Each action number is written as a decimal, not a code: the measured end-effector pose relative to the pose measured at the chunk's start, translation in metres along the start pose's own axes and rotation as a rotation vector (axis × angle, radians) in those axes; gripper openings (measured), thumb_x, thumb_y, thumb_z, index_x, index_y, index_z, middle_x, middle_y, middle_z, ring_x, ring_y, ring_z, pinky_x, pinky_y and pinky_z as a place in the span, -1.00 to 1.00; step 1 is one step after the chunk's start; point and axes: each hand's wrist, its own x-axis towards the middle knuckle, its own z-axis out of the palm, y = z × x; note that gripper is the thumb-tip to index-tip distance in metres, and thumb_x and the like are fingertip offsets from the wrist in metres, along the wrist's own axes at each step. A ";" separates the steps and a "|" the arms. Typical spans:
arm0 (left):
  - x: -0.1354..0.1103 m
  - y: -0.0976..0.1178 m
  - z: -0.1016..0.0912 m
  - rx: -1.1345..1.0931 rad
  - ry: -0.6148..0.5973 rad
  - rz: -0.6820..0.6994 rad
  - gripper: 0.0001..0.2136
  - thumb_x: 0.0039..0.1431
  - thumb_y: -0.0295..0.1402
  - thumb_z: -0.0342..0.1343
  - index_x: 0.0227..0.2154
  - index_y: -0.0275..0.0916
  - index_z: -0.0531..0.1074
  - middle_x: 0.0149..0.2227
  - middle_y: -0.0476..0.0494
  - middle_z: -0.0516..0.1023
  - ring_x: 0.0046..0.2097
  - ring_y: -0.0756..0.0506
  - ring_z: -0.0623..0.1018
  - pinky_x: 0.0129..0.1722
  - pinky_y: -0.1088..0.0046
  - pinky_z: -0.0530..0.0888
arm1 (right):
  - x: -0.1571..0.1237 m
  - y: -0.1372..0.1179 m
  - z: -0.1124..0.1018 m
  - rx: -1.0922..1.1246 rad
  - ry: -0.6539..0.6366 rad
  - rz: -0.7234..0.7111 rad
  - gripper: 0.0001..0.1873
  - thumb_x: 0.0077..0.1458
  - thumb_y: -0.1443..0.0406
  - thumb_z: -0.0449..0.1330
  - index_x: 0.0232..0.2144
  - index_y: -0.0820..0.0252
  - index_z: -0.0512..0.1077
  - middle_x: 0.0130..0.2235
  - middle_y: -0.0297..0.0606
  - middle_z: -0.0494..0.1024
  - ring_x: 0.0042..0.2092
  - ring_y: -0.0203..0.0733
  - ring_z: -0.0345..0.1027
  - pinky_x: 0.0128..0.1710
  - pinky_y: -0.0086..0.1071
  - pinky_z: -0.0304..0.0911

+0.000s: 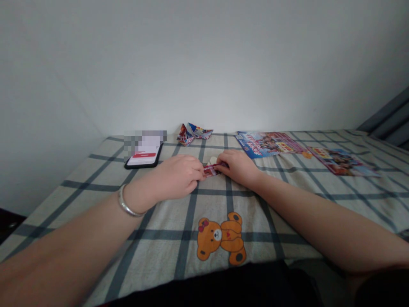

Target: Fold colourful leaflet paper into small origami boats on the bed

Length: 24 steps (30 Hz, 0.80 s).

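Between my two hands lies a small strip of folded printed paper [210, 171], mostly red and pink, with a pale bit showing behind it. My left hand [179, 177] pinches its left end, fingers closed, a silver bangle on the wrist. At the right end, my right hand [238, 166] has its thumb and fingers closed on the paper, hiding part of it. Both hands rest low on the checked cloth [159, 243]. Beyond them stands a folded paper piece [193, 134] with pointed corners, in blue, red and white.
A phone [143, 153] with a lit screen lies at the left. Two printed flyers, a larger one [268, 143] and a smaller one [343, 162], lie to the right. A bear picture [220, 238] is on the cloth near me. A pale wall [204, 64] bounds the back.
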 end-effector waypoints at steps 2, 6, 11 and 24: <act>-0.002 0.000 -0.001 -0.010 -0.015 -0.004 -0.68 0.09 -0.52 -0.05 -0.23 -0.16 0.58 -0.17 -0.08 0.61 -0.07 -0.13 0.52 0.02 0.24 0.41 | 0.000 0.000 0.000 0.002 -0.005 0.003 -0.86 0.19 0.22 0.19 -0.34 0.17 0.47 -0.29 -0.25 0.52 -0.24 -0.20 0.33 -0.24 -0.37 0.12; -0.004 -0.001 0.000 -0.050 -0.004 -0.032 -0.66 0.08 -0.53 -0.05 -0.23 -0.13 0.59 -0.16 -0.08 0.60 -0.07 -0.11 0.53 0.01 0.28 0.43 | 0.000 -0.001 -0.002 0.001 -0.011 0.005 -0.86 0.19 0.22 0.19 -0.34 0.17 0.47 -0.30 -0.25 0.52 -0.25 -0.21 0.33 -0.26 -0.38 0.12; -0.005 -0.003 0.002 -0.127 0.028 -0.079 -0.67 0.07 -0.54 -0.04 -0.24 -0.14 0.59 -0.14 -0.05 0.60 -0.07 -0.09 0.54 0.02 0.29 0.43 | 0.000 -0.002 -0.002 0.012 -0.016 0.007 -0.86 0.19 0.23 0.19 -0.33 0.18 0.48 -0.28 -0.24 0.53 -0.24 -0.21 0.33 -0.25 -0.37 0.12; -0.013 -0.017 0.001 -0.211 0.043 -0.065 -0.71 0.08 -0.53 -0.06 -0.36 -0.17 0.57 -0.22 -0.03 0.63 -0.14 -0.06 0.57 -0.02 0.35 0.45 | 0.000 -0.003 -0.003 0.002 -0.029 0.015 -0.84 0.20 0.21 0.17 -0.33 0.18 0.48 -0.28 -0.24 0.53 -0.23 -0.20 0.34 -0.22 -0.36 0.15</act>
